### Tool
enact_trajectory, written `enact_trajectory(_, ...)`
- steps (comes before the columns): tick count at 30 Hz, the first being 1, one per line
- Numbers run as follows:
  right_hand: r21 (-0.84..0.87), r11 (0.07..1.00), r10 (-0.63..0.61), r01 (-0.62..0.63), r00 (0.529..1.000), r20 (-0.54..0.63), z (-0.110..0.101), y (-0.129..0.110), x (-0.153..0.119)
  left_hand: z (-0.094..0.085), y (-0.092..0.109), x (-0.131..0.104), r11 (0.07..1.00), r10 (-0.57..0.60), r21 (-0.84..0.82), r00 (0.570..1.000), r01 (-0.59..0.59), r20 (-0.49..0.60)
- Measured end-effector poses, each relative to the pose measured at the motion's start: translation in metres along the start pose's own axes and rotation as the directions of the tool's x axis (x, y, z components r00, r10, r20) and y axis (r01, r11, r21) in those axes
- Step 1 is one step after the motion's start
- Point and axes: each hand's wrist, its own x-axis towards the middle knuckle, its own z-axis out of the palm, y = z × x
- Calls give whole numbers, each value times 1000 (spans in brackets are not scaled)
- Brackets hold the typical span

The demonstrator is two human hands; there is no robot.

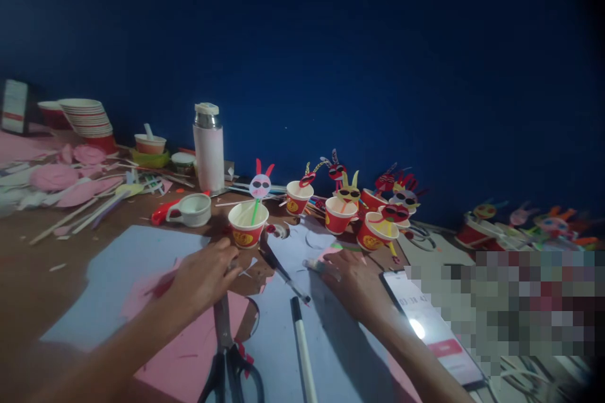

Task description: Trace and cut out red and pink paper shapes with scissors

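Observation:
Just in front of a red-and-white paper cup (248,227) with a pink rabbit-eared face on a green stem is my left hand (205,274), its fingers curled together; what they hold is hidden. My right hand (347,280) reaches over the white paper (283,334), fingers closed beside a small translucent piece (321,269); what it grips is unclear. Black-handled scissors (227,352) lie on pink paper (184,352) below my left hand. A capped white marker (303,349) and a thin dark tool (281,267) lie between the hands.
Behind my hands stand decorated cups (338,217), a thermos (208,151) and a white tape roll (191,210). Stacked cups (89,119) and pink scraps (57,177) are at left. A lit phone (432,327) lies beside my right forearm. More decorated cups (491,233) stand far right.

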Motion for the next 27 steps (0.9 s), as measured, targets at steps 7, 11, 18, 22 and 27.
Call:
enact_trajectory(7, 146, 989, 19, -15, 1000, -25, -6, -8, -16, -3, 18, -8, 975, 32, -219, 999, -26, 23)
enact_trajectory(11, 643, 757, 54, -121, 991, 124, -28, -34, -34, 9, 25, -16, 854, 91, -520, 989, -15, 120)
enact_trajectory(18, 890, 435, 61, -138, 990, 123, -16, -61, -54, 13, 31, -19, 815, 253, -543, 967, -201, 23)
enact_trajectory(22, 863, 493, 86, -109, 993, 76, -13, -58, -55, 10, 35, -19, 733, 224, -678, 957, -43, 182)
enact_trajectory(27, 843, 528, 57, -98, 995, 80, -13, -60, -58, 11, 46, -28, 420, 170, -803, 832, 423, 528)
